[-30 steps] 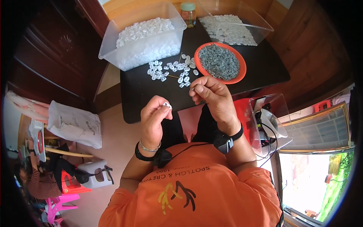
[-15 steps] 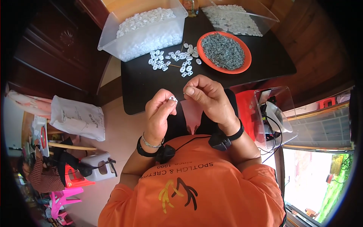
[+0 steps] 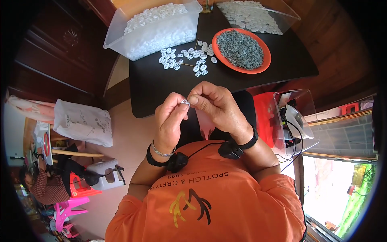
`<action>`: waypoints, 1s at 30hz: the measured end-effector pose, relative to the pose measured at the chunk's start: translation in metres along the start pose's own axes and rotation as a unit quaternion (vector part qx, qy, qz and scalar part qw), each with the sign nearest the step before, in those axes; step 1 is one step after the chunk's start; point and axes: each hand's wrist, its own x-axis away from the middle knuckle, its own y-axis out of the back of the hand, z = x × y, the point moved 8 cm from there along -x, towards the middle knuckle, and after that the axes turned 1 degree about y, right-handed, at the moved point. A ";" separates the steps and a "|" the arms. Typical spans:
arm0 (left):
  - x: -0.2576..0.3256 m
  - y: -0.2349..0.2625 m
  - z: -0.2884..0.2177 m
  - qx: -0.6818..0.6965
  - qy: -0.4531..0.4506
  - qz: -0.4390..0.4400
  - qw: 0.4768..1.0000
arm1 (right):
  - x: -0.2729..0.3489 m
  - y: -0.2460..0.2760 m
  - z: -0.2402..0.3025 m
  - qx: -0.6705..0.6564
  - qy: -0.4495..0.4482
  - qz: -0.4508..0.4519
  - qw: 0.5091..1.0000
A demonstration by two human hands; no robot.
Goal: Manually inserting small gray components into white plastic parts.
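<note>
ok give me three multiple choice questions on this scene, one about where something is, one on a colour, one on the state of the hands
1. Where does the loose cluster of small white parts lie?
A. on the black table, between the clear bin and the round dish
B. on the floor beside the white bag
C. inside the round dish

2. What colour is the round dish of grey pieces?
A. blue
B. orange-red
C. green

3. What are the hands doing?
A. both lie flat on the table
B. left hand and right hand meet at a small white part, pinched in the left fingertips
C. one lifts the clear bin

Answers: 1 A, the parts are scattered on the dark tabletop. 2 B, its rim is orange-red. 3 B, the fingertips come together in front of the chest, off the table.
</note>
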 end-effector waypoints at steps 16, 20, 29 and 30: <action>-0.001 0.002 0.007 0.004 0.006 0.003 1.000 | -0.003 -0.001 -0.013 -0.034 0.002 -0.029 0.999; 0.000 0.003 0.008 0.011 -0.014 -0.004 1.000 | -0.003 -0.002 -0.013 -0.029 0.001 -0.031 0.999; 0.003 0.008 0.009 -0.053 -0.023 -0.022 0.998 | -0.002 -0.006 -0.001 0.100 0.037 -0.031 0.994; 0.003 0.007 0.008 -0.068 -0.032 -0.016 0.997 | -0.001 -0.006 0.002 0.125 0.045 -0.031 0.991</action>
